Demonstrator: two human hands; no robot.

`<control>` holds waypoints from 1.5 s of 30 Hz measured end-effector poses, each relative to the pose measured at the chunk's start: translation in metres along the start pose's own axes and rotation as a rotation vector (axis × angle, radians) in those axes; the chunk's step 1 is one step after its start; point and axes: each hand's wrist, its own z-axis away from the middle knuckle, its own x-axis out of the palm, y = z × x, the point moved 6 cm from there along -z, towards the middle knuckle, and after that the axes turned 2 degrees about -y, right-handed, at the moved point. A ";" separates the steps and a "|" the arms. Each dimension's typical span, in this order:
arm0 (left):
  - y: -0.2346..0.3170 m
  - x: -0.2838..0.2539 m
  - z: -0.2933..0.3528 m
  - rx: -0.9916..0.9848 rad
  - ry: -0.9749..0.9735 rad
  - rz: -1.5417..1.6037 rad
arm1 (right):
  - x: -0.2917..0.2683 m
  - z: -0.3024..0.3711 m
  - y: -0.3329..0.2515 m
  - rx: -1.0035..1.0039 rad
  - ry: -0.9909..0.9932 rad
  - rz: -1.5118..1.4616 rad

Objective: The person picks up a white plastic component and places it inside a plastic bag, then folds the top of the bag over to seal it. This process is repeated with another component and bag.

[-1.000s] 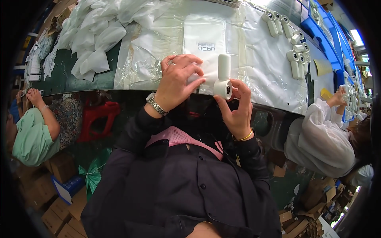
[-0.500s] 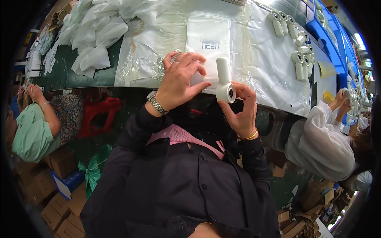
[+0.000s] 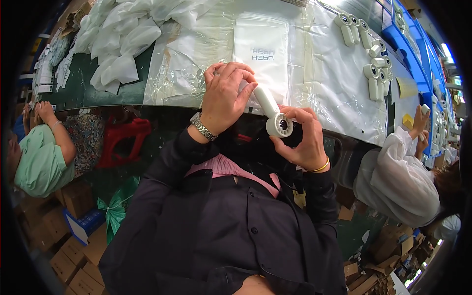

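A white handheld fan with a round, vented head hangs tilted at the table's front edge. My right hand pinches the round head between thumb and fingers. At the handle's upper end my left hand is closed, its thumb and fingertips meeting against the handle; exactly how much they grip is partly hidden. Just beyond my hands lies a stack of flat white pouches with blue print.
Several more white fans lie at the right of the plastic-covered table. Crumpled translucent bags heap at the left. Blue bins line the far right. Co-workers sit on both sides; a red stool stands at left.
The fan has tipped from upright toward the left, its handle now meeting my left hand. My left fingers have closed from a spread pose. My right hand keeps its hold on the head.
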 end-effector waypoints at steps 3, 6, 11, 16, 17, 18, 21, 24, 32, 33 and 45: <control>0.001 -0.003 -0.001 0.010 0.033 0.025 | -0.002 -0.004 -0.002 0.027 -0.022 0.020; 0.005 -0.006 -0.001 0.038 0.026 0.058 | -0.004 -0.008 -0.004 0.060 -0.037 0.063; 0.006 -0.008 0.000 0.095 0.029 0.086 | 0.001 -0.020 -0.002 0.111 -0.017 0.156; 0.010 -0.010 -0.001 0.134 0.030 0.104 | 0.007 -0.029 0.002 0.167 0.093 0.186; 0.011 -0.010 0.000 0.144 0.030 0.112 | 0.007 -0.030 0.003 0.179 0.114 0.195; 0.010 -0.011 0.000 0.144 0.032 0.111 | 0.009 -0.032 0.003 0.177 0.114 0.195; 0.007 -0.012 0.001 0.134 0.057 0.132 | 0.013 -0.035 0.006 0.193 0.126 0.227; 0.007 -0.011 0.003 0.125 0.063 0.136 | 0.014 -0.038 0.003 0.084 0.123 0.272; 0.011 -0.015 0.004 0.188 0.052 0.199 | 0.022 -0.033 0.013 0.228 0.188 0.273; 0.010 -0.015 0.004 0.184 0.057 0.208 | 0.022 -0.033 0.014 0.280 0.207 0.271; 0.032 -0.009 -0.002 0.174 0.024 -0.076 | 0.016 -0.014 0.016 0.328 0.282 0.133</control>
